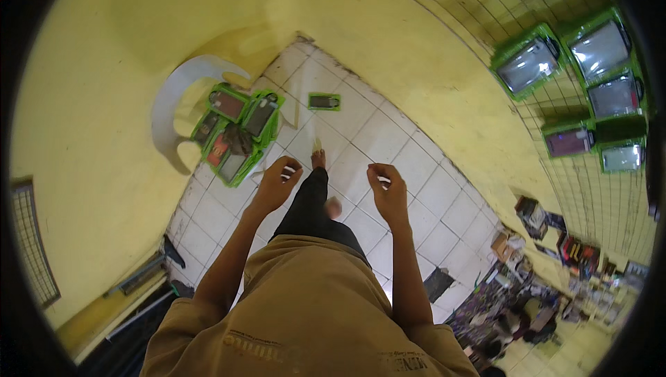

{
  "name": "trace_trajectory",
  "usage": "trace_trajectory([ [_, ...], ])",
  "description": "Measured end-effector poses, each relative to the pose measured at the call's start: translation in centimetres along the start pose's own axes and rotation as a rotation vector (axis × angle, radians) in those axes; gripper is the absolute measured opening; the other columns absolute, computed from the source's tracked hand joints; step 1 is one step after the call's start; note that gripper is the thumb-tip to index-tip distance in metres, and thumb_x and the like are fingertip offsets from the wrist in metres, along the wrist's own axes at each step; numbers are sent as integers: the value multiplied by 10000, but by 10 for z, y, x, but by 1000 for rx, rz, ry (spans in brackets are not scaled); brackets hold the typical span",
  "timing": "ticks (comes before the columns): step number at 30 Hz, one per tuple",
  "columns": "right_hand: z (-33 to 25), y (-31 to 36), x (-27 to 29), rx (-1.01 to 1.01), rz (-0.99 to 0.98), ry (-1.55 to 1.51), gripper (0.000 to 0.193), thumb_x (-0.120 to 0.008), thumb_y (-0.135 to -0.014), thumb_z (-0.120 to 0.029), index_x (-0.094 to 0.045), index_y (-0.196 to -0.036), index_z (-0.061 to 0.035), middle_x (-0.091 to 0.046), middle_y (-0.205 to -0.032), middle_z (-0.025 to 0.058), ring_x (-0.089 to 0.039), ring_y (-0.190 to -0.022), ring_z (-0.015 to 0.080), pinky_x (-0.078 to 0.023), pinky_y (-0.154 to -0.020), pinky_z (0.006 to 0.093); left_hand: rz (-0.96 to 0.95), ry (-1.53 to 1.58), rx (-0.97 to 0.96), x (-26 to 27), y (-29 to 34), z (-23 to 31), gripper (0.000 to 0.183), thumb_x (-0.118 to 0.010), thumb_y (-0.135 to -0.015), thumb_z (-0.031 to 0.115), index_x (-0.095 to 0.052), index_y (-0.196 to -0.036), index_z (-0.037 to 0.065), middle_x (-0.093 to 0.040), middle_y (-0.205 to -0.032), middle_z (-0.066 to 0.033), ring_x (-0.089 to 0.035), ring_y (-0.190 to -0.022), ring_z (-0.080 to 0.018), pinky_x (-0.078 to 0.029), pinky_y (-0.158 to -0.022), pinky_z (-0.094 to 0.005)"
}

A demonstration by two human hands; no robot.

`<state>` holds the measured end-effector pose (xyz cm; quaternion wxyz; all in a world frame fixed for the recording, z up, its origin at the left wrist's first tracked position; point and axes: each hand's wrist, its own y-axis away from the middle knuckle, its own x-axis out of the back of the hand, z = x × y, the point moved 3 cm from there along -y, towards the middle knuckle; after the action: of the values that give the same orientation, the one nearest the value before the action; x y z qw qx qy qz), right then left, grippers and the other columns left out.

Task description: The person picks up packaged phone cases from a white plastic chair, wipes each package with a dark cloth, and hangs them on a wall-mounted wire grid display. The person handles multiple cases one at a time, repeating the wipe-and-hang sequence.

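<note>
My left hand [280, 177] hangs in the air above the tiled floor, fingers loosely bent with gaps between them and nothing visible in it. My right hand [388, 190] is raised at about the same height, its fingers half curled, a gap showing by the thumb, and also without a visible object. Closest to the left hand is a pile of green-edged flat packages [239, 131], which look like phone cases, on a white plastic chair [166, 113]. A single green-edged package [324, 101] lies on the floor ahead, touched by neither hand.
Yellow walls meet at a corner ahead. More green-edged packages [531, 65] hang from a wire grid [479, 16] on the right wall. A cluttered heap of goods [513, 294] and people are at the lower right. A dark patch [438, 284] lies on the floor tiles [388, 127].
</note>
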<state>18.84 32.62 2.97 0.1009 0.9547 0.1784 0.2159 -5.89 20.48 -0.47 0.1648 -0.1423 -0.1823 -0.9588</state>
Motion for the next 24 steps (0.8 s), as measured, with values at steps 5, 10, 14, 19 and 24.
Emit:
trace_trajectory([
  [5,-22,5,-112,102,-336,41,248,-695,-927,-194,-687,-1091,-9,-715,-1055,126,-693,-967,242,-544,-845,363,357,52,211,91,60,-88,156,-650,-951,126,-620,-1050,10,-678,-964,-72,-653,-839,-172,-526,-721,-313],
  [10,-33,-20,-233,283,-578,200,275,-710,-908,-191,-678,-1112,-8,-719,-1058,131,-697,-966,242,-547,-826,365,582,52,264,144,68,-158,147,-659,-937,98,-617,-1047,11,-682,-966,-87,-661,-838,-181,-529,-715,-318],
  [14,-7,-53,-350,402,-633,302,348,-749,-858,-194,-654,-1140,-13,-694,-1042,142,-674,-948,285,-535,-826,397,673,40,287,179,36,-224,241,-680,-869,20,-588,-1092,10,-662,-1056,-138,-655,-951,-270,-528,-818,-379],
  [19,44,-97,-489,534,-611,720,569,-758,-834,-168,-541,-1343,-33,-537,-1252,203,-538,-1143,388,-460,-977,466,623,-281,294,212,-29,-308,577,-728,-791,18,-502,-1321,56,-521,-1348,-192,-509,-1254,-370,-455,-1019,-487],
  [24,81,-121,-547,413,-580,1020,708,-754,-830,-155,-441,-1456,-54,-451,-1367,205,-472,-1229,412,-437,-1017,469,466,-460,338,217,-78,-360,771,-783,-757,80,-428,-1441,90,-407,-1488,-156,-369,-1394,-374,-326,-1151,-476],
])
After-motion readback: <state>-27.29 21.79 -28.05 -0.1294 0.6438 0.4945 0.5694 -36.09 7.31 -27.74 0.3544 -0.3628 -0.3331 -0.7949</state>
